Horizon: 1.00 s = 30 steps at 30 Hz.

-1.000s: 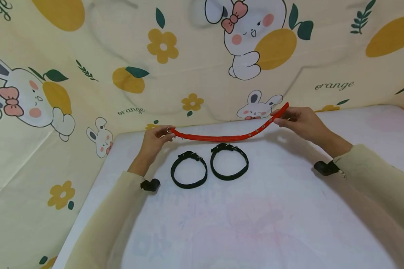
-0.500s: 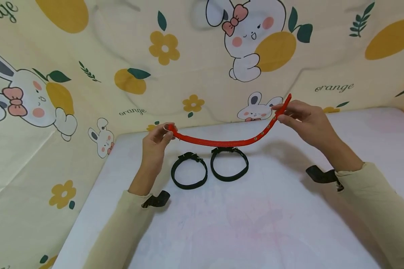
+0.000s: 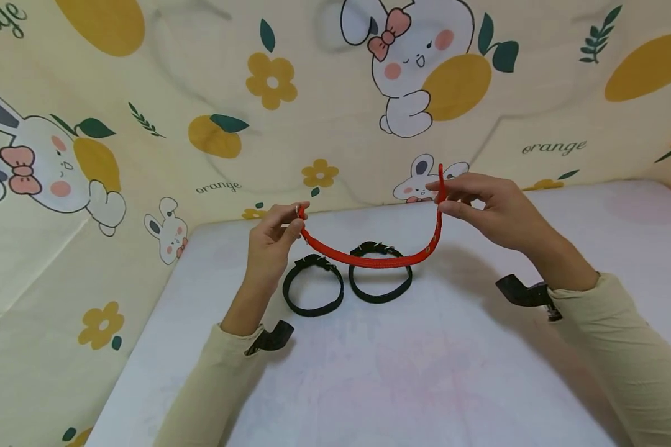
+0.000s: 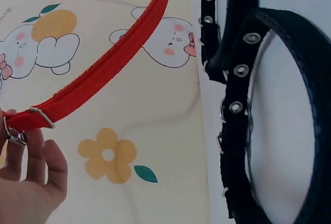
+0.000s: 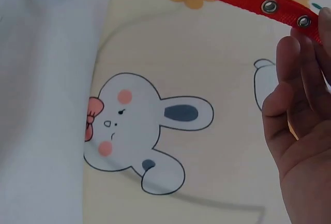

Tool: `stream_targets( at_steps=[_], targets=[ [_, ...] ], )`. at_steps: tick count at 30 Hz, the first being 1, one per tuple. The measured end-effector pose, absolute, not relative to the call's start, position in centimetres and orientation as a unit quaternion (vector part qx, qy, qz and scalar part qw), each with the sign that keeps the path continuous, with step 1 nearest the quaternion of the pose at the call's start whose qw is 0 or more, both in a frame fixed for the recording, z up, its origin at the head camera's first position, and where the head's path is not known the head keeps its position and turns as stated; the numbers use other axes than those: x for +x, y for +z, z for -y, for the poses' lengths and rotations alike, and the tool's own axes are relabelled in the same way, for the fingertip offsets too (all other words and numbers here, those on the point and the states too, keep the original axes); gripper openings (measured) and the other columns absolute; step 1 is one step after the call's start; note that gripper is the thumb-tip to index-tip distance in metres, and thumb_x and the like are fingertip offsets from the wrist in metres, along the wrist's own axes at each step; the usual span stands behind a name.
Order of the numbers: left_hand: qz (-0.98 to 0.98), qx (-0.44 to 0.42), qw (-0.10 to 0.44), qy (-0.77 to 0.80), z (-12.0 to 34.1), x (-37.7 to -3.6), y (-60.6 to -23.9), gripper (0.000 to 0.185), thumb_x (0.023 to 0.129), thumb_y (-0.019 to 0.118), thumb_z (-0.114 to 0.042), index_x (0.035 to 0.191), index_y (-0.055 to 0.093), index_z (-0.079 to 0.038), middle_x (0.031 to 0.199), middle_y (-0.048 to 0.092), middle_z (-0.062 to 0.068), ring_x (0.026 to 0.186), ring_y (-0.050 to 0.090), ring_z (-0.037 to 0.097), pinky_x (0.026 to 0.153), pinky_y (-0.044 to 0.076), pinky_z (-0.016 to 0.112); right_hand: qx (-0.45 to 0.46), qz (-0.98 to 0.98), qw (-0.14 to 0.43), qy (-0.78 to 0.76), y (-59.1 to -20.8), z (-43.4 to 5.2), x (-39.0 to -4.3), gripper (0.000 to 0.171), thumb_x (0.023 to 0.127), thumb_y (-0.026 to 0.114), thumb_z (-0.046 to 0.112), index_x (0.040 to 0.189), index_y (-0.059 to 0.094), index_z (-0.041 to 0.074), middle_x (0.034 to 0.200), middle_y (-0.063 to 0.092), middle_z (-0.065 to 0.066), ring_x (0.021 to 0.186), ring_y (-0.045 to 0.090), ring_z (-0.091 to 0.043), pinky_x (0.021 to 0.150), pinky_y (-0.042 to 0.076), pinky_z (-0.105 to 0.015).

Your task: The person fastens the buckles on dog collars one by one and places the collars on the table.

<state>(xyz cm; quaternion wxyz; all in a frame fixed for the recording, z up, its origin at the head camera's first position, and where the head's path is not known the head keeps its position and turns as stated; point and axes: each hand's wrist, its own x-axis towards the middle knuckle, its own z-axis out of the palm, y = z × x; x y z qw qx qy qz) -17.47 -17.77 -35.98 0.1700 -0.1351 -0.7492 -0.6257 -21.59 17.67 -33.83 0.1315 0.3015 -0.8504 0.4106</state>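
A red pet collar [image 3: 377, 263] hangs in a U between both hands, above the table. My left hand [image 3: 271, 239] pinches its buckle end, where a metal buckle [image 4: 15, 137] and a loop show in the left wrist view. The other end is pinched by my right hand [image 3: 489, 208], with the tip sticking up past the fingers. Metal eyelets [image 5: 269, 6] line that end in the right wrist view. Below, two black collars lie buckled into rings: the left one [image 3: 313, 311] and the right one [image 3: 381, 298], which the red collar's sag overlaps in the head view.
The white table [image 3: 402, 379] meets a cream cloth backdrop [image 3: 346, 124] printed with rabbits, oranges and flowers. Black wrist mounts stick out at the left sleeve [image 3: 201, 385] and the right sleeve [image 3: 609, 335].
Both hands have come closer together, the right one moving left and the left one right. The red collar has gone from nearly straight to a deep sag. The black collars have stayed put.
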Motion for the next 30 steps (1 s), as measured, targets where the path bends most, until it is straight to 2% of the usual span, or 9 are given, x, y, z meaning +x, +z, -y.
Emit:
stream_targets(
  at_steps=[4,9,13,20,30],
  targets=[
    [0.751,-0.137,0.176,-0.621,17.5,-17.6,-35.7,0.032,0.096,0.060,-0.004,0.128,0.064,0.001,0.105,0.065,-0.014,0.095,0.059,0.012,0.081,0.052,0.017,0.296,0.853,0.128,0.411,-33.6,-17.2,-21.8,0.033,0.089,0.075,0.010,0.122,0.071,0.012,0.096,0.069,0.001,0.087,0.055,-0.003,0.071,0.044,-0.011],
    [0.743,-0.150,0.185,-0.625,17.1,-17.8,-35.2,0.033,0.093,0.064,-0.003,0.125,0.066,0.002,0.101,0.068,-0.012,0.096,0.063,0.014,0.082,0.054,0.018,0.295,0.850,0.113,0.421,-33.4,-16.4,-22.0,0.043,0.089,0.075,0.012,0.131,0.065,0.014,0.098,0.071,-0.003,0.088,0.057,-0.002,0.075,0.044,-0.011],
    [0.730,-0.153,0.175,-0.643,16.5,-18.0,-34.6,0.033,0.091,0.068,-0.004,0.123,0.067,0.003,0.099,0.071,-0.013,0.094,0.066,0.017,0.083,0.056,0.020,0.301,0.849,0.119,0.417,-33.2,-15.9,-22.1,0.043,0.091,0.073,0.012,0.133,0.063,0.016,0.099,0.072,-0.004,0.088,0.058,-0.001,0.076,0.045,-0.012],
    [0.716,-0.135,0.160,-0.666,15.7,-17.7,-34.1,0.030,0.091,0.069,-0.002,0.119,0.067,0.006,0.097,0.073,-0.014,0.092,0.068,0.014,0.084,0.056,0.022,0.300,0.848,0.122,0.420,-33.1,-15.1,-21.9,0.035,0.092,0.072,0.014,0.126,0.067,0.016,0.098,0.072,-0.002,0.090,0.057,0.000,0.077,0.044,-0.012],
    [0.718,-0.134,0.157,-0.665,15.1,-17.8,-34.1,0.029,0.090,0.070,-0.004,0.118,0.068,0.005,0.096,0.073,-0.014,0.095,0.069,0.022,0.083,0.056,0.022,0.322,0.860,0.125,0.375,-33.2,-14.5,-21.8,0.031,0.091,0.073,0.016,0.122,0.069,0.019,0.093,0.072,0.004,0.086,0.056,-0.004,0.074,0.043,-0.019]
  ],
)
